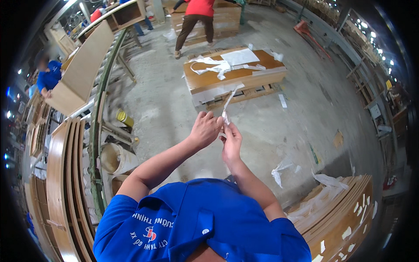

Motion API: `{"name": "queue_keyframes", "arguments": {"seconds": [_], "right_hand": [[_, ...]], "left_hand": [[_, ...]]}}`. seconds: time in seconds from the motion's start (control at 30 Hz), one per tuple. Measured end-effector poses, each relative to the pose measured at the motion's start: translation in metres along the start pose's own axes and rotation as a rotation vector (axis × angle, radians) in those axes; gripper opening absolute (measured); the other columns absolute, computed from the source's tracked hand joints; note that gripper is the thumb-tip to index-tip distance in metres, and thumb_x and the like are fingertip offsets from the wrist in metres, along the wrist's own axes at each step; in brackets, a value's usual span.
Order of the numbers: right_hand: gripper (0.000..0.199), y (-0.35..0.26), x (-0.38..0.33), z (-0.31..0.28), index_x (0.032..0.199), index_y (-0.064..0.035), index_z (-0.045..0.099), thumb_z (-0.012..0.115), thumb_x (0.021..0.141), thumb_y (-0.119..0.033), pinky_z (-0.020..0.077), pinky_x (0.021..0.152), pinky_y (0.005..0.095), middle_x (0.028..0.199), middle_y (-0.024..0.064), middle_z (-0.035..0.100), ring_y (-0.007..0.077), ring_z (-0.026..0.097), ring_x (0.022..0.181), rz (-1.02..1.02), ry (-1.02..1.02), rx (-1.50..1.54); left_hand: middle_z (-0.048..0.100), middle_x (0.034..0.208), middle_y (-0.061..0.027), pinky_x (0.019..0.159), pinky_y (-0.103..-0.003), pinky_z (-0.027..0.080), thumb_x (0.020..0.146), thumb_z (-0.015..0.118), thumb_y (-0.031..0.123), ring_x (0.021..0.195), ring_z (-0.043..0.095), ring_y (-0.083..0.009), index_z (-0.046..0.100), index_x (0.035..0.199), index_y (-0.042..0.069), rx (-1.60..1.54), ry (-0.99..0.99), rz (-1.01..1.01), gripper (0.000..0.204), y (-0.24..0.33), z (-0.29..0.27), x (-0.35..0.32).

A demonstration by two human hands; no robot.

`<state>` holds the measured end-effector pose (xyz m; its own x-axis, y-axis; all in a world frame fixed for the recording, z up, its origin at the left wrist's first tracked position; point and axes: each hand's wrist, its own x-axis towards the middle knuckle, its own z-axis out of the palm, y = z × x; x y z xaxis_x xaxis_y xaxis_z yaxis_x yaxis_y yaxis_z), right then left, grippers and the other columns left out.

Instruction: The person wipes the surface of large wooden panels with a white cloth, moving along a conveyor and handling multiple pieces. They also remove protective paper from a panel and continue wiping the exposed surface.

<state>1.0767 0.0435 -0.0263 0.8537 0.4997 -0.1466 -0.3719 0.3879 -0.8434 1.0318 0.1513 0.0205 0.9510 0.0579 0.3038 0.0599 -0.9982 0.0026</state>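
Observation:
My left hand (pixel 205 129) and my right hand (pixel 230 139) are raised together in front of my chest, above the concrete floor. Both pinch a thin white strip of tape or paper (pixel 228 104) that rises from my fingertips and bends up to the right. My fingers are closed on its lower end. Beyond my hands lies a flat wooden panel (pixel 235 73) on a low pallet, with white paper and strips scattered on top.
Curved wooden boards (pixel 65 174) are stacked on the left beside a green rail (pixel 98 126) and a tape roll (pixel 114 158). More boards with white scraps (pixel 345 214) lie at the lower right. A person in red (pixel 196 22) stands at the far end; another in blue (pixel 48 76) at left.

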Motion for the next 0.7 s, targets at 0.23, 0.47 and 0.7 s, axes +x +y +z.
{"name": "queue_keyframes", "arguments": {"seconds": [0.23,0.47,0.7], "right_hand": [[0.014,-0.060,0.099,-0.087,0.092,-0.0088,0.063,0.056,0.088,-0.021,0.0370,0.060,0.0207,0.077,-0.0035,0.059,0.0041,0.049,0.069,0.060,0.141,0.051],[0.018,-0.084,0.164,-0.118,0.089,-0.0058,0.060,0.050,0.092,-0.021,0.0400,0.062,0.0238,0.084,-0.0001,0.059,0.0068,0.051,0.072,-0.150,-0.012,-0.030],[0.025,-0.098,0.240,-0.114,0.100,-0.0052,0.059,0.045,0.095,-0.025,0.0440,0.065,0.0236,0.088,0.0001,0.060,0.0084,0.054,0.076,-0.098,0.177,0.067]], "left_hand": [[0.065,0.089,-0.0071,0.066,-0.029,0.045,0.096,0.040,0.033,0.071,0.054,-0.0173,0.058,0.103,-0.001,-1.274,-0.241,-0.318,0.040,0.037,0.058,0.115],[0.061,0.072,-0.0081,0.061,-0.031,0.044,0.095,0.041,0.029,0.063,0.051,-0.0179,0.057,0.087,-0.001,-1.238,-0.116,-0.386,0.035,0.057,0.095,0.189],[0.059,0.073,-0.0203,0.060,-0.037,0.046,0.089,0.045,0.021,0.067,0.059,-0.0331,0.057,0.079,-0.001,-0.928,0.092,-0.222,0.027,0.033,0.140,0.271]]}}
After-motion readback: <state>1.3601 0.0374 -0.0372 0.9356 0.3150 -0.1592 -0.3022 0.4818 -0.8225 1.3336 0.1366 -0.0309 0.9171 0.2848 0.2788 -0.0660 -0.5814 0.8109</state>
